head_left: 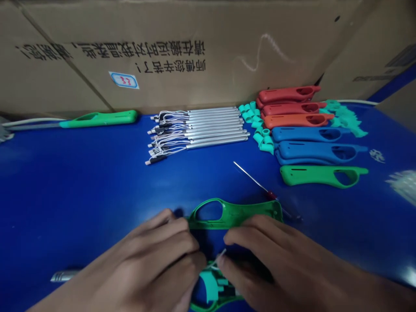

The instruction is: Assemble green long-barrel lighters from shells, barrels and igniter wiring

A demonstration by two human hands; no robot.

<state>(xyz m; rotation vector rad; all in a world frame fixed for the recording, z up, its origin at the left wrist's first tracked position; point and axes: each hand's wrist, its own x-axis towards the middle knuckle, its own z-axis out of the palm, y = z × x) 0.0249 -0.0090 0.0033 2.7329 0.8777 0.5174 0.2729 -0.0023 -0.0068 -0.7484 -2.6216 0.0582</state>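
Observation:
My left hand [159, 264] is curled over the left end of a green lighter handle half [208, 308], its fingertips hidden. A teal trigger [209, 286] and small dark parts sit in that half. With its thumb against a thin white wire [221, 255], my right hand [260, 260] bends over the other end of the half. Just beyond my fingers lies a second green handle half [234, 212], hollow side showing. Past my left forearm sticks out the end of a silver metal tube [63, 275].
Silver tubes with white wires [214, 128] lie in a row at the back. Teal collars [260, 130], red [289, 94], orange [295, 120], blue [318, 151] and green [312, 174] handle shells are at right. A screwdriver [251, 177] lies nearby; a whole green lighter [100, 118] is back left.

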